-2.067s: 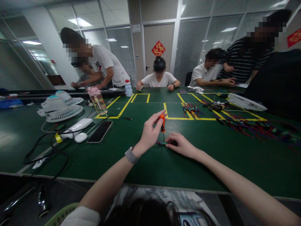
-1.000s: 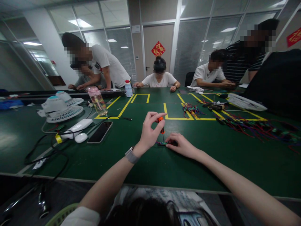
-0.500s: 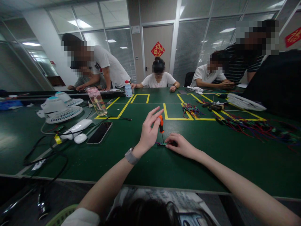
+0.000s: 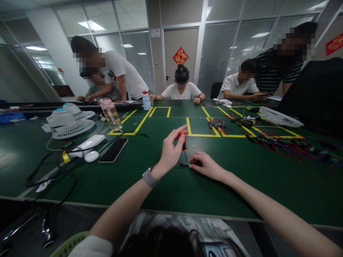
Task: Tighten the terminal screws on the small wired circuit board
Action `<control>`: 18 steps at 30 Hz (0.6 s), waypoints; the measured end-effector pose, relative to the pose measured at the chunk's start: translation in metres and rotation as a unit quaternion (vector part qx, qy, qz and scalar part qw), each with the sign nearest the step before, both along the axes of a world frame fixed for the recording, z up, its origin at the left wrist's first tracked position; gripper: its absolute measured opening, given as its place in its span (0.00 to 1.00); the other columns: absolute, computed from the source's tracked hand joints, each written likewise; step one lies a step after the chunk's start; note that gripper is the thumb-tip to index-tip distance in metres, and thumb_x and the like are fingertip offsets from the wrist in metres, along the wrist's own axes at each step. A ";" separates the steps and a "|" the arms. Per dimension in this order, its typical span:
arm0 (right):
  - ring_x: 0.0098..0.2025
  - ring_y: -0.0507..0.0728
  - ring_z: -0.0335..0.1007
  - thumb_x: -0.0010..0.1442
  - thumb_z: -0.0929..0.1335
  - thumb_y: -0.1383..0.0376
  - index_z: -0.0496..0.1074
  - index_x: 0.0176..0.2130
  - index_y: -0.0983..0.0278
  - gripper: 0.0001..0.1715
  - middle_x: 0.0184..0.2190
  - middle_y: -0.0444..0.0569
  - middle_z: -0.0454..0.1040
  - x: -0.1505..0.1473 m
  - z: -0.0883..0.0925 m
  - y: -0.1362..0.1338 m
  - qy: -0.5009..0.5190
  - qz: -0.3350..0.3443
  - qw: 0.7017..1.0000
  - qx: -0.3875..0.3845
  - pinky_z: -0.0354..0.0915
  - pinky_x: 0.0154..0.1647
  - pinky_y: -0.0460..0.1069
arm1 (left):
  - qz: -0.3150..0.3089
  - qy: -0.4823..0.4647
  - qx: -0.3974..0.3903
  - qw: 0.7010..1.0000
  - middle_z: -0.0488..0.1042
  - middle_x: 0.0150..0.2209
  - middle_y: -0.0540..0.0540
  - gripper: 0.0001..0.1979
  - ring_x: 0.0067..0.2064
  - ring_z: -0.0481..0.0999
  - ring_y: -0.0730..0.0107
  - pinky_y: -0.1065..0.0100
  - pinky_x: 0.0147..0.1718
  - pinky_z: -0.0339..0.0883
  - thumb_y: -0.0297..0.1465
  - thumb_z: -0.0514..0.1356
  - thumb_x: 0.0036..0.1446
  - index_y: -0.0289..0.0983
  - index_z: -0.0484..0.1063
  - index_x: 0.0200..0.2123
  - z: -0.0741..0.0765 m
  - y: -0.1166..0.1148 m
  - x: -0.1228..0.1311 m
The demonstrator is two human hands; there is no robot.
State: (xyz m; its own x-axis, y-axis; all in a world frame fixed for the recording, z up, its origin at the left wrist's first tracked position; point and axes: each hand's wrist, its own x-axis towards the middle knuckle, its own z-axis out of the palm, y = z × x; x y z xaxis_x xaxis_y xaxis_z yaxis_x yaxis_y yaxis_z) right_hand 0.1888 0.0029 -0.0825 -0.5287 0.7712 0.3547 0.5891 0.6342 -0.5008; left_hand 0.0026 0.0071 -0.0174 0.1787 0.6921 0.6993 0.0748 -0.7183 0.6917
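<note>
Orange and black, the screwdriver (image 4: 184, 146) stands almost upright over a small green board (image 4: 184, 164) that lies on the green table (image 4: 160, 200) in front of the person, its top leaning slightly left. The left hand (image 4: 173, 148) has the top of the handle between thumb and bent fingers, with the wrist raised. The right hand (image 4: 205, 163) rests low, thumb and fingertips bunched on the board's right end, pinning it. The tip appears to meet the board, though what it seats in is too small to make out. Good handling here, I judge, means bringing the shaft square to the board, since a leaning tip is likelier to slip, and pressing straight down while the fingers roll the handle in short, even turns. The right fingertips do best gripping the edge firmly, clear of the tip's path, so the board cannot twist. Thin red and blue wires (image 4: 180, 162) leave its left end and should lie free of the shaft.
</note>
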 end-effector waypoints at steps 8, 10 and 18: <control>0.34 0.55 0.69 0.58 0.70 0.67 0.76 0.36 0.64 0.04 0.31 0.48 0.73 0.000 -0.001 0.001 -0.001 0.000 1.000 0.002 0.64 0.37 0.49 | -0.015 0.015 -0.004 1.000 0.73 0.48 0.43 0.17 0.47 0.74 0.67 0.66 0.46 0.69 0.30 0.51 0.65 0.40 0.70 0.54 0.001 0.000 -0.001; 0.34 0.55 0.69 0.58 0.70 0.67 0.76 0.36 0.64 0.04 0.31 0.48 0.73 0.000 -0.001 0.001 0.000 0.000 1.000 0.002 0.64 0.37 0.49 | -0.044 0.024 -0.025 0.998 0.74 0.46 0.43 0.18 0.44 0.75 0.68 0.67 0.44 0.70 0.30 0.50 0.66 0.40 0.66 0.58 0.001 0.001 0.000; 0.34 0.55 0.69 0.58 0.70 0.68 0.76 0.36 0.64 0.03 0.31 0.48 0.73 -0.001 0.002 -0.001 -0.002 -0.005 1.000 0.002 0.64 0.38 0.50 | 0.120 0.103 0.132 0.979 0.70 0.35 0.48 0.10 0.36 0.70 0.71 0.68 0.39 0.68 0.31 0.60 0.60 0.39 0.74 0.45 0.003 -0.005 -0.002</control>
State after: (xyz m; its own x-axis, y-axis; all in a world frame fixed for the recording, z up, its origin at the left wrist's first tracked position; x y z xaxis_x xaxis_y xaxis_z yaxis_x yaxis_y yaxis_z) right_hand 0.1880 0.0014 -0.0804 -0.5225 0.7752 0.3550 0.5979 0.6300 -0.4956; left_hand 0.0005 0.0018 -0.0144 0.1890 0.5314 0.8258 0.3810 -0.8148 0.4371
